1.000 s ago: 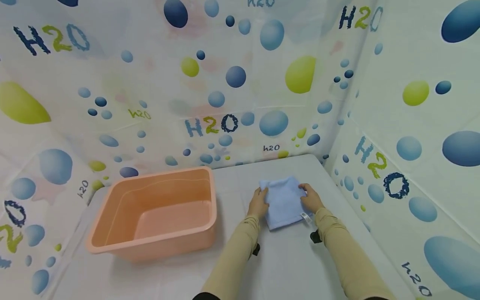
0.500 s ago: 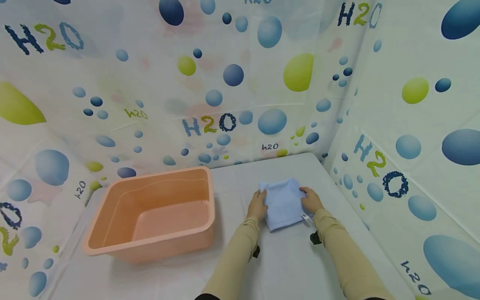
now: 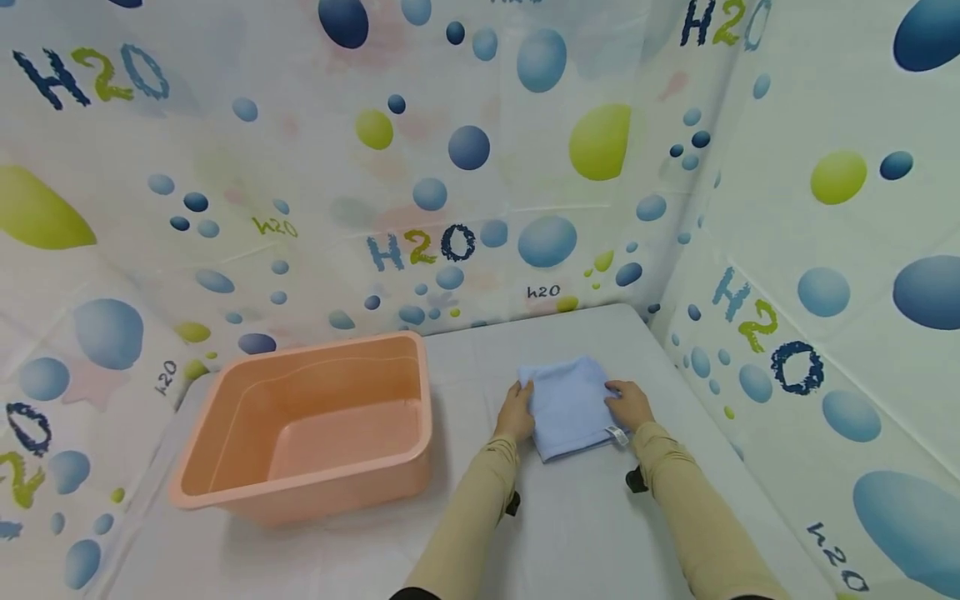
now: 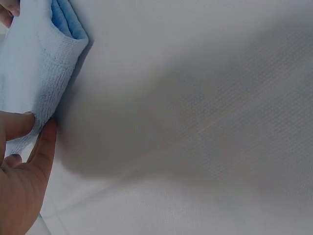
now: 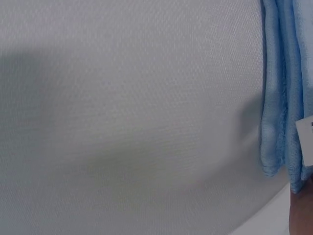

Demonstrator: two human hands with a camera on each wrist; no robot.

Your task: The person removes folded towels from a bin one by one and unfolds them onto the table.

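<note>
A light blue folded towel (image 3: pixel 570 407) lies flat on the white table, its small white tag (image 3: pixel 618 435) sticking out at the near right corner. My left hand (image 3: pixel 514 412) holds the towel's left edge. In the left wrist view, that hand's thumb is on top of the cloth and a finger lies along its side. My right hand (image 3: pixel 630 405) grips the right edge, thumb and fingers at the cloth. The right wrist view shows the towel's folded layers (image 5: pixel 279 88) and a sliver of the hand beneath them; most of its fingers are out of that view.
A peach plastic basin (image 3: pixel 427 400) stands on the table (image 3: pixel 562 533) to the left of the towel, with nothing visible inside. Walls covered with a bubble-patterned sheet (image 3: pixel 337 167) rise behind the table and along its right side.
The right hand has slid slightly nearer along the towel's right edge. The left hand and the towel stay almost in place; the head view has shifted a little.
</note>
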